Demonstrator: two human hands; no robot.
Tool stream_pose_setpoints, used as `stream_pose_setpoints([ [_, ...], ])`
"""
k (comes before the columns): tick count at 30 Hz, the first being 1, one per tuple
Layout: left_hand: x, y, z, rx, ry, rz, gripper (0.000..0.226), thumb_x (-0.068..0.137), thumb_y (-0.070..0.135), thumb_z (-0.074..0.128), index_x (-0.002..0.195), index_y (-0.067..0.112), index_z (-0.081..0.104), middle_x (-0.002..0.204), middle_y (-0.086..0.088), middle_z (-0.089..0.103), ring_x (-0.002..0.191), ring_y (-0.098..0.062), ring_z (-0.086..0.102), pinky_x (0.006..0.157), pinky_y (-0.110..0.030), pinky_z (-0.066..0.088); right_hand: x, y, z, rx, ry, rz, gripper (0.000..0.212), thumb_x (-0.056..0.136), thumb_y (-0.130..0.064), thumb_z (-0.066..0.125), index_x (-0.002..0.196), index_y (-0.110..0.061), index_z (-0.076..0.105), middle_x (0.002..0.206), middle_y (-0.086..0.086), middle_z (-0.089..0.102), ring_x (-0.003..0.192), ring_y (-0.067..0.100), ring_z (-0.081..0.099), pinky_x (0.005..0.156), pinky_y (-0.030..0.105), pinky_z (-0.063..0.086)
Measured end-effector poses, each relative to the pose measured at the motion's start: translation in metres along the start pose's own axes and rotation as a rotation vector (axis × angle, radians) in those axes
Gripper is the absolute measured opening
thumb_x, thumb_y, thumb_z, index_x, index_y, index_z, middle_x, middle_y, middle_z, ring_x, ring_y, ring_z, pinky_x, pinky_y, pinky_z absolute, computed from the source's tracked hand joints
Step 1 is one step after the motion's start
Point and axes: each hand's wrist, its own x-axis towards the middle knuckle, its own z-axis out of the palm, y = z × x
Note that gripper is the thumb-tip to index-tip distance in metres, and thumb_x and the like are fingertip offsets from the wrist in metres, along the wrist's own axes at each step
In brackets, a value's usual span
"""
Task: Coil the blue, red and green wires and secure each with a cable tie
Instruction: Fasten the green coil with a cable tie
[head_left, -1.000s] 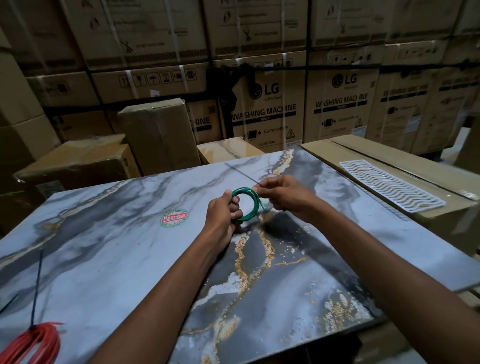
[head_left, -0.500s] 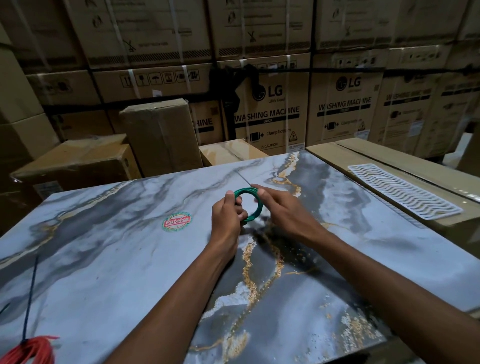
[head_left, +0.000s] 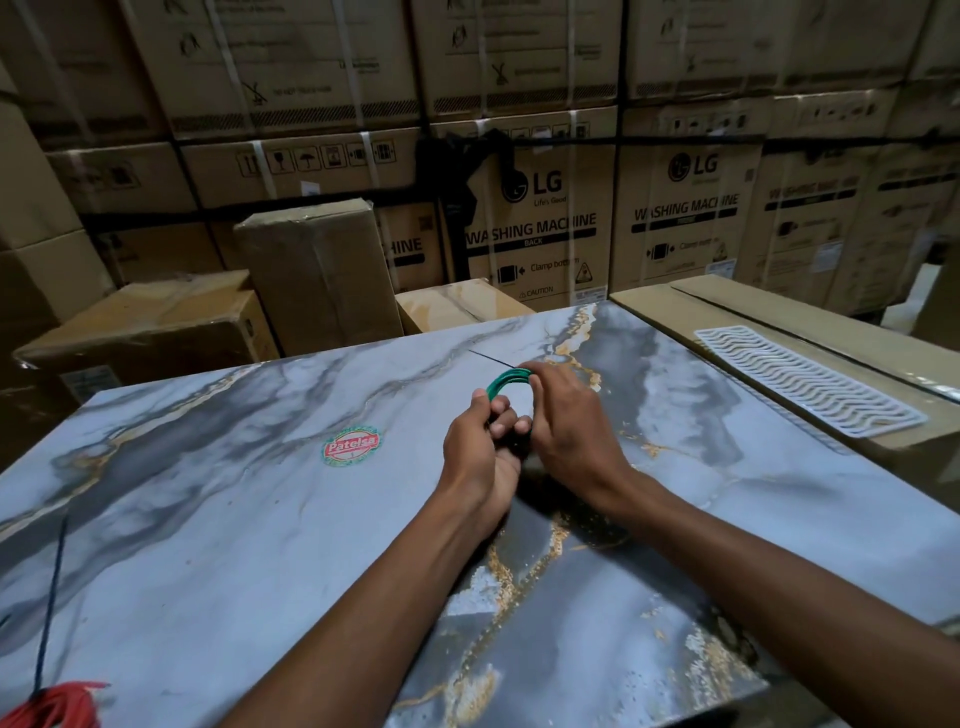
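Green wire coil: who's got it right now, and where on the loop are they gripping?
Both hands hold the green wire coil. The left hand pinches its lower left side; the right hand grips the right side near the top. The coil's lower part is hidden behind fingers.

Two bare arms come into the picture from the bottom edge. No sleeve covers them as far as the picture shows. The left hand (head_left: 480, 447) and the right hand (head_left: 569, 426) have no gloves on. The wrists and the fingers that show are plain too. The fingernails that show on the left hand look short.
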Motion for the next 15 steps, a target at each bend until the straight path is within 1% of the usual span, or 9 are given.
stream_pose_setpoints([
  [2,-0.001,-0.001,0.001,0.05,-0.013,0.0,0.043,0.109,0.029,0.031,0.073,0.011,0.046,0.051,0.0,0.037,0.055,-0.016,0.05,0.067,-0.029,0.041,0.002,-0.001,-0.003,-0.017,0.029,-0.017,0.036,0.105,-0.021,0.039,0.128,-0.005,0.062,0.109,0.013,0.064,0.092,0.026,0.06,0.073,0.025,0.041],
  [3,-0.002,-0.001,0.0,0.099,-0.023,-0.001,0.043,0.109,0.029,0.031,0.074,0.011,0.049,0.053,-0.001,0.04,0.054,-0.016,0.053,0.066,-0.03,0.041,0.003,-0.002,-0.005,-0.02,0.037,-0.024,0.035,0.105,-0.02,0.039,0.126,-0.004,0.062,0.107,0.011,0.063,0.088,0.024,0.058,0.07,0.02,0.037],
  [4,-0.003,0.001,-0.001,0.15,-0.031,-0.004,0.042,0.108,0.028,0.031,0.076,0.011,0.051,0.056,-0.001,0.044,0.054,-0.015,0.054,0.064,-0.03,0.04,0.003,-0.002,-0.007,-0.023,0.033,-0.033,0.032,0.105,-0.017,0.041,0.126,-0.003,0.062,0.105,0.011,0.062,0.085,0.022,0.056,0.068,0.019,0.035],
  [6,-0.004,0.006,-0.002,0.218,-0.05,-0.026,0.044,0.107,0.031,0.031,0.082,0.008,0.058,0.06,-0.003,0.05,0.06,-0.017,0.053,0.061,-0.03,0.041,0.004,0.0,-0.011,-0.039,0.009,-0.06,0.028,0.105,-0.012,0.045,0.126,-0.003,0.061,0.105,0.014,0.063,0.086,0.025,0.057,0.07,0.026,0.038],
  [8,-0.005,0.011,-0.002,0.239,-0.083,-0.075,0.05,0.106,0.039,0.031,0.097,0.003,0.063,0.062,-0.006,0.054,0.063,-0.02,0.053,0.06,-0.03,0.046,0.006,0.004,-0.015,-0.058,-0.03,-0.101,0.026,0.103,-0.01,0.048,0.125,-0.003,0.061,0.106,0.017,0.063,0.088,0.031,0.06,0.071,0.036,0.045],
  [10,-0.003,0.015,-0.001,0.304,-0.087,-0.096,0.052,0.106,0.042,0.032,0.109,0.0,0.063,0.062,-0.007,0.055,0.06,-0.019,0.053,0.064,-0.031,0.048,0.007,0.007,-0.017,-0.085,-0.093,-0.142,0.028,0.101,-0.009,0.051,0.127,-0.003,0.06,0.109,0.018,0.062,0.09,0.035,0.061,0.074,0.043,0.052],
  [13,0.001,0.019,-0.005,0.426,-0.07,-0.078,0.047,0.107,0.039,0.036,0.104,0.001,0.064,0.066,-0.009,0.054,0.054,-0.016,0.053,0.077,-0.039,0.05,0.005,0.008,-0.015,-0.174,-0.194,-0.205,0.04,0.093,-0.005,0.06,0.133,-0.004,0.057,0.115,0.018,0.059,0.09,0.038,0.061,0.074,0.051,0.054],
  [14,0.003,0.022,-0.008,0.44,-0.077,-0.071,0.047,0.107,0.038,0.036,0.104,0.001,0.063,0.066,-0.009,0.054,0.055,-0.017,0.054,0.078,-0.04,0.051,0.005,0.007,-0.014,-0.198,-0.21,-0.223,0.043,0.091,-0.002,0.061,0.134,-0.004,0.055,0.115,0.018,0.058,0.089,0.038,0.061,0.073,0.052,0.054],
  [15,0.004,0.024,-0.01,0.45,-0.095,-0.061,0.045,0.107,0.037,0.036,0.105,0.0,0.062,0.066,-0.009,0.053,0.057,-0.018,0.054,0.074,-0.038,0.054,0.006,0.007,-0.012,-0.215,-0.223,-0.239,0.046,0.089,0.001,0.06,0.135,-0.005,0.054,0.115,0.017,0.057,0.087,0.038,0.061,0.071,0.052,0.054],
])
